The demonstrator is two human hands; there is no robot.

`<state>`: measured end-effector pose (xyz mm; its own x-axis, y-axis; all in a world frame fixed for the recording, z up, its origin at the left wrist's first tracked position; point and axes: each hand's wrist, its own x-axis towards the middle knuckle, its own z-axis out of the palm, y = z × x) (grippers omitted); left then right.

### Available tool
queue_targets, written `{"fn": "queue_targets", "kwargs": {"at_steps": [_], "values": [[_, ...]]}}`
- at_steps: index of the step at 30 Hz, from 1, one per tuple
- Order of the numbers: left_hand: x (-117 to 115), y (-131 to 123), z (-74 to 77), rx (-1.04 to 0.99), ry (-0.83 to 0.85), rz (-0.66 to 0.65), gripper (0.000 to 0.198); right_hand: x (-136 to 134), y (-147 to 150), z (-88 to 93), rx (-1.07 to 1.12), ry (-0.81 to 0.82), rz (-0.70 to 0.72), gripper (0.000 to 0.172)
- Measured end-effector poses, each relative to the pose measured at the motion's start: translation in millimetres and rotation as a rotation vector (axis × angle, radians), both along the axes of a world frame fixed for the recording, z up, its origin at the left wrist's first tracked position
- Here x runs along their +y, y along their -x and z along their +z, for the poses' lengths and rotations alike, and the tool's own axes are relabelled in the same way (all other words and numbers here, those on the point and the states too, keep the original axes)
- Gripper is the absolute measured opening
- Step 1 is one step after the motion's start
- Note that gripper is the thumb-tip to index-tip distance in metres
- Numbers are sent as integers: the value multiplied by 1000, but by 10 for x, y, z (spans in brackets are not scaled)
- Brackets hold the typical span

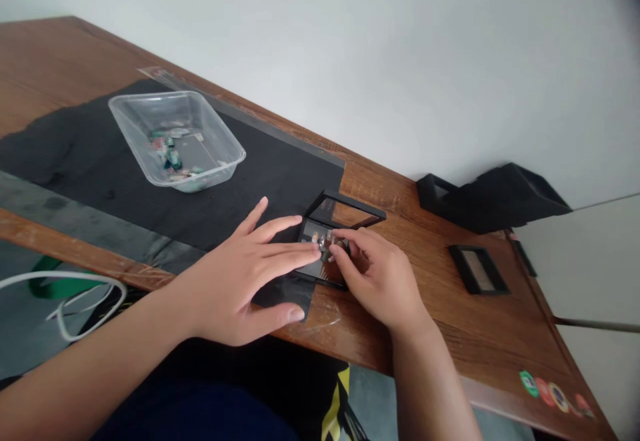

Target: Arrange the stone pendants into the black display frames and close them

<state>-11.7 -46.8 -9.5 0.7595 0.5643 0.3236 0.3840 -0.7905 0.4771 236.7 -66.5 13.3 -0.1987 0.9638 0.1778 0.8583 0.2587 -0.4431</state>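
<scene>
A small black display case (345, 209) lies open on the wooden table (450, 321), its framed lid tilted up at the back. My left hand (245, 274) rests flat on the case's near left edge, fingers spread and pointing right. My right hand (377, 278) pinches a small shiny piece (327, 244) inside the case with thumb and forefinger. The fingertips of both hands almost meet over that piece. What the piece is stays too small to tell.
A clear plastic tray (220, 136) with several small coloured items sits on a black mat (90, 154) at the left. A closed black frame case (477, 269) and a stack of black boxes (500, 194) lie to the right. A white cable (70, 294) hangs below the table's edge.
</scene>
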Motion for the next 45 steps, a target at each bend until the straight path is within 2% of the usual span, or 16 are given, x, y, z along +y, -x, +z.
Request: {"fn": "queue_targets", "kwargs": {"at_steps": [4,19,29,39,42,45], "values": [[31,3,0,25,22,-19,74,5,14,-11,-24,0,12,24],[46,19,-56,69,-11,-29,70,-7,26,-2,13,-2,55,24],[39,12,-56,-7,50,41,74,-46,53,27,23,-1,134,12],[19,11,-54,7,69,52,70,-12,62,-49,13,-12,125,17],[22,1,-75,-17,20,103,61,-17,64,-45,28,-15,132,18],[42,-17,-105,-65,-43,268,46,-31,39,-26,85,-24,130,17]]}}
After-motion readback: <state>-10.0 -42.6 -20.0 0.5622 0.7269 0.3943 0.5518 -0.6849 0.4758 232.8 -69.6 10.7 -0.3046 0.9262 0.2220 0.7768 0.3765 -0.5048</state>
